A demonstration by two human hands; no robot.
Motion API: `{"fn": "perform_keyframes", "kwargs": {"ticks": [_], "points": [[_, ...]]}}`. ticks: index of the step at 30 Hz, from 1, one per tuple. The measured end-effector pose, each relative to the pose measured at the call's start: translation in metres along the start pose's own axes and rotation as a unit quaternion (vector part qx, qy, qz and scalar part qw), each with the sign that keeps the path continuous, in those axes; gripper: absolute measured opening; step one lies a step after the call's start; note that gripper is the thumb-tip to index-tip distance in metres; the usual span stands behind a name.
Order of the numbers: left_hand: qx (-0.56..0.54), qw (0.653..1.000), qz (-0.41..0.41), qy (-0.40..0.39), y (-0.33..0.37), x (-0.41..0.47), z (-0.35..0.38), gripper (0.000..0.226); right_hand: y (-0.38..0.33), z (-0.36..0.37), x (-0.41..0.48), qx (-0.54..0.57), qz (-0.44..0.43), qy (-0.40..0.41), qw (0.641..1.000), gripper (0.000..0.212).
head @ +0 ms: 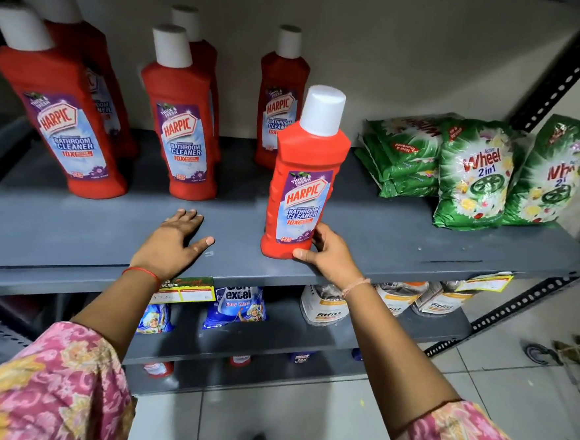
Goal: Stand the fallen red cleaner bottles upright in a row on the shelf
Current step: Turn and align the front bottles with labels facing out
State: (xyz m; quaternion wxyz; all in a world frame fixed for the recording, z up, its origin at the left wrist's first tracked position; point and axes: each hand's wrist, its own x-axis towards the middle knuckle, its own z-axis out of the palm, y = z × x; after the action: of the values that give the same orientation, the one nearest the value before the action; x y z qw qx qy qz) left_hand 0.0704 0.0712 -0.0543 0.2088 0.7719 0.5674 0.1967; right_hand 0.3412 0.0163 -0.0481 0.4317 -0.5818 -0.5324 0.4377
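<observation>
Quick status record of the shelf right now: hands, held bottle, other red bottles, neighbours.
right hand: grips the base of the held bottle, upright near the front edge of the shelf
left hand: flat on the shelf, empty
other red bottles: five standing, e.g. front left; none lying down in view
neighbours: green detergent packs to the right

Both arms wear loose sleeves of pink cloth printed with yellow and cream flowers, ending below the elbow. A thin red thread band (142, 271) circles the wrist behind the left grip (177, 237). A paler pinkish thread band (356, 286) circles the wrist behind the right grip (327, 256).
</observation>
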Motion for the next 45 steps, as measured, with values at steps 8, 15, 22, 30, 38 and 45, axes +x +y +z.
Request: {"fn": "perform_keyframes", "kwargs": {"ticks": [8, 15, 22, 30, 38, 45], "points": [[-0.024, 0.999, 0.002, -0.031, -0.035, -0.022, -0.031, 0.053, 0.0, 0.062, -0.066, -0.169, -0.131, 0.31, 0.926, 0.091], [0.004, 0.999, -0.026, -0.02, -0.098, -0.036, -0.074, 0.055, -0.051, 0.171, -0.042, -0.152, -0.276, 0.182, 0.931, 0.043], [0.022, 0.999, -0.038, 0.018, -0.116, -0.033, -0.076, 0.057, -0.071, 0.156, 0.077, 0.021, -0.009, 0.092, 0.996, 0.078], [0.007, 0.999, -0.038, 0.033, -0.118, -0.032, -0.071, 0.058, -0.067, 0.148, 0.131, -0.032, 0.024, 0.0, 0.999, 0.062], [0.022, 0.998, -0.042, 0.032, -0.112, -0.034, -0.074, 0.056, -0.057, 0.147, 0.08, -0.016, -0.012, 0.01, 1.0, 0.051], [0.026, 0.998, -0.043, 0.026, -0.109, -0.033, -0.073, 0.056, -0.051, 0.143, 0.029, -0.004, -0.021, -0.018, 1.0, 0.057]]}}
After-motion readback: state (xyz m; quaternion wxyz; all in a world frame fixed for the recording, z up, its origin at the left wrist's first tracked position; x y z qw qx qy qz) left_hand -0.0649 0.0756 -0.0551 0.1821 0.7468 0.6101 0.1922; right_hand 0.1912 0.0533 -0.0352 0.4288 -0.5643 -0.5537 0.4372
